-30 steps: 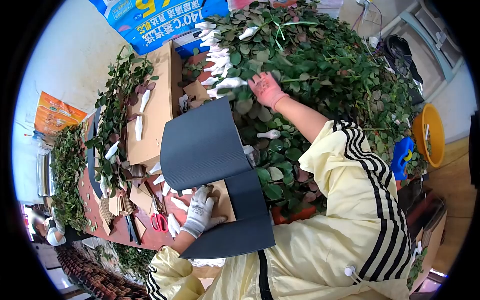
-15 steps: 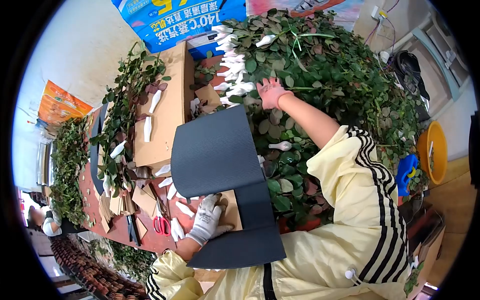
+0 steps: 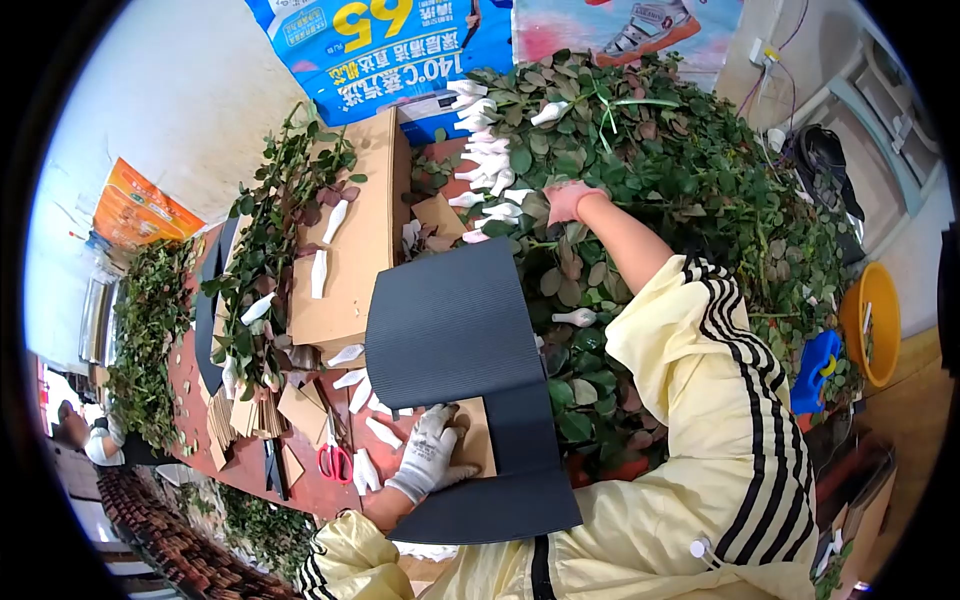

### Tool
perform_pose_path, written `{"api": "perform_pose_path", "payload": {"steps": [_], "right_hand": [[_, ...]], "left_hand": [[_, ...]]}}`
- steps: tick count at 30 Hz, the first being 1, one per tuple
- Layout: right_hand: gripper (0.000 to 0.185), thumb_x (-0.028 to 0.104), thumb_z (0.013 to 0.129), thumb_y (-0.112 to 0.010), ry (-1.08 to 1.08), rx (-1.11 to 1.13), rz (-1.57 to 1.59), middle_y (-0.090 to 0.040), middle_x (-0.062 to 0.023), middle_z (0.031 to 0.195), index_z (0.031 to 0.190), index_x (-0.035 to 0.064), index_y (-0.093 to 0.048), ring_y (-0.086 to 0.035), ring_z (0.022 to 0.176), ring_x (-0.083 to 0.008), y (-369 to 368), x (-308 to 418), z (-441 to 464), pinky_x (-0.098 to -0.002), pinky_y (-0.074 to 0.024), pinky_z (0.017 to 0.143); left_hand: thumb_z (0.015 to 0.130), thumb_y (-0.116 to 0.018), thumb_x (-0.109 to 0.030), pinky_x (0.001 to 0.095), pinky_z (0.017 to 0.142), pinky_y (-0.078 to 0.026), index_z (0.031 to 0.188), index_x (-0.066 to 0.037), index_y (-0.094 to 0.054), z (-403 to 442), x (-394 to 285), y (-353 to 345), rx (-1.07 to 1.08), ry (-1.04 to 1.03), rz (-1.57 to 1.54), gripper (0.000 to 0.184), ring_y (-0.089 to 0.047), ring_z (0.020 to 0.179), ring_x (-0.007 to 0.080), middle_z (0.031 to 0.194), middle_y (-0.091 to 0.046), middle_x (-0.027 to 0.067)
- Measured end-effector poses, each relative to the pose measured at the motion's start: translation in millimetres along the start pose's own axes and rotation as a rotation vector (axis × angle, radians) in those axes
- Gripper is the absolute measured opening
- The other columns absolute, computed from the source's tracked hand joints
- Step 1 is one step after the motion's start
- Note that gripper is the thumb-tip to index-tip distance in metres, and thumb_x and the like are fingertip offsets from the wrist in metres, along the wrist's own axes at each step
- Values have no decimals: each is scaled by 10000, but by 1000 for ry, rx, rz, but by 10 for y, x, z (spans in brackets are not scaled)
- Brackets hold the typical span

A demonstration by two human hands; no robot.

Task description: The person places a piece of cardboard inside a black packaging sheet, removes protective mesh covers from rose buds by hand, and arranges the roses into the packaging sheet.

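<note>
My left hand (image 3: 430,455), in a white work glove, lies with thumb and fingers apart on a small cardboard piece (image 3: 480,435). That piece rests on a black corrugated sheet (image 3: 450,320), whose far part bends upward and whose near part lies by my lap. My right hand (image 3: 568,200), in a pink glove, is stretched out at the left edge of a big heap of leafy rose stems (image 3: 680,170). Its fingers dip among leaves and are mostly hidden. Beside it is a row of buds in white sleeves (image 3: 487,160).
Left of the sheet stand a cardboard box (image 3: 345,240) with sleeved roses on it, red-handled scissors (image 3: 335,463) and stacked cardboard pieces (image 3: 257,417). A yellow basin (image 3: 870,325) and blue tool (image 3: 816,370) are at right. Another person (image 3: 100,440) is at far left.
The pink-gloved right hand, spread before, now bends its fingers down into the leaves near the sleeved buds. My left hand stays on the cardboard. The whole view has shifted a little.
</note>
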State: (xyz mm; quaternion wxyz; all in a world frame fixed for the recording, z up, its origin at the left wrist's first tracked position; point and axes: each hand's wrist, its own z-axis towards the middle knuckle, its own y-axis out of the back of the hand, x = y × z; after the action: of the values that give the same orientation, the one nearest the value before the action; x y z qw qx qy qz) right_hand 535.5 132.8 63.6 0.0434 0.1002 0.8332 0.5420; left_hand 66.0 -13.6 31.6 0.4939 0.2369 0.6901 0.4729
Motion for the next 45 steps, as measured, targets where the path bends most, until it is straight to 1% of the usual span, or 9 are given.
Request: {"api": "perform_pose_path", "payload": {"steps": [9, 17, 22, 25, 27, 31, 37, 41, 45], "right_hand": [[574, 278, 750, -496, -84, -186, -9, -507, -213, 1274, 1256, 9, -466, -491, 1193, -326, 259, -96, -177, -392, -392, 1005], [525, 266, 701, -658, -250, -1037, 589, -589, -213, 1144, 1144, 3, -561, -550, 1079, -348, 1667, -1086, -1728, -379, -434, 925], [381, 226, 682, -690, -226, -1486, 670, -662, -195, 939, 983, -2, -640, -628, 921, -326, 1606, -1425, -2595, -373, -473, 825], [334, 219, 679, -693, -110, -1505, 807, -668, -189, 892, 925, -4, -656, -639, 893, -325, 1433, -1413, -2910, -372, -481, 803], [297, 186, 672, -685, -309, -1531, 796, -662, -196, 887, 914, 16, -660, -632, 881, -344, 1323, -1212, -3098, -371, -483, 791], [292, 176, 665, -688, -199, -1551, 850, -657, -195, 863, 907, 17, -653, -623, 872, -356, 1035, -1070, -3148, -380, -480, 776], [322, 123, 639, -700, -141, -1616, 839, -654, -184, 895, 946, 42, -651, -614, 878, -362, 756, -806, -3235, -377, -480, 763], [343, 90, 616, -679, 27, -1606, 793, -645, -166, 936, 956, 46, -655, -598, 894, -366, 581, -792, -3295, -387, -477, 789], [354, 85, 627, -646, 138, -1571, 601, -633, -166, 956, 978, 44, -647, -578, 920, -373, 438, -929, -3484, -398, -471, 813]], "left_hand": [[548, -822, -400, 464, 1047, -301, 1028, -21, -567, -25, -20, -7, -32, -26, -16, 662, -361, 1247, 409, 1315, -418, 218], [597, -793, -365, 462, 1042, -307, 1075, -27, -558, -37, 27, 117, -11, -124, -1, 631, -370, 1234, 409, 1301, -427, 212], [701, -720, -317, 424, 1029, -336, 1208, -40, -534, -17, 32, 420, 86, -113, -20, 607, -412, 1239, 351, 1299, -479, 173], [743, -686, -262, 399, 906, -436, 1057, -39, -618, -4, -311, 909, -24, -42, -49, 391, -563, 1047, 317, 1084, -612, 143], [752, -681, -181, 310, 662, -509, 908, -19, -658, -13, -685, 1250, -79, 72, -180, 226, -635, 701, 209, 830, -657, 107], [814, -679, -242, 293, 744, -510, 1181, 16, -547, 353, -1731, 1760, -79, -43, -544, 468, -625, 818, 120, 912, -652, 78], [788, -717, -401, 308, 1017, -355, 1418, 69, -123, 1828, -2501, 1594, -20, -107, -635, 985, -463, 1204, 242, 1343, -390, 251], [810, -696, -373, 289, 966, -388, 1310, 54, -392, 2419, -2963, 1414, -336, -214, -1171, 725, -507, 1119, 221, 1232, -523, 138], [861, -643, -209, 301, 706, -509, 1145, -41, -545, 2716, -2946, 1381, -435, -49, -1487, 344, -585, 847, 141, 1014, -597, 45]]}}
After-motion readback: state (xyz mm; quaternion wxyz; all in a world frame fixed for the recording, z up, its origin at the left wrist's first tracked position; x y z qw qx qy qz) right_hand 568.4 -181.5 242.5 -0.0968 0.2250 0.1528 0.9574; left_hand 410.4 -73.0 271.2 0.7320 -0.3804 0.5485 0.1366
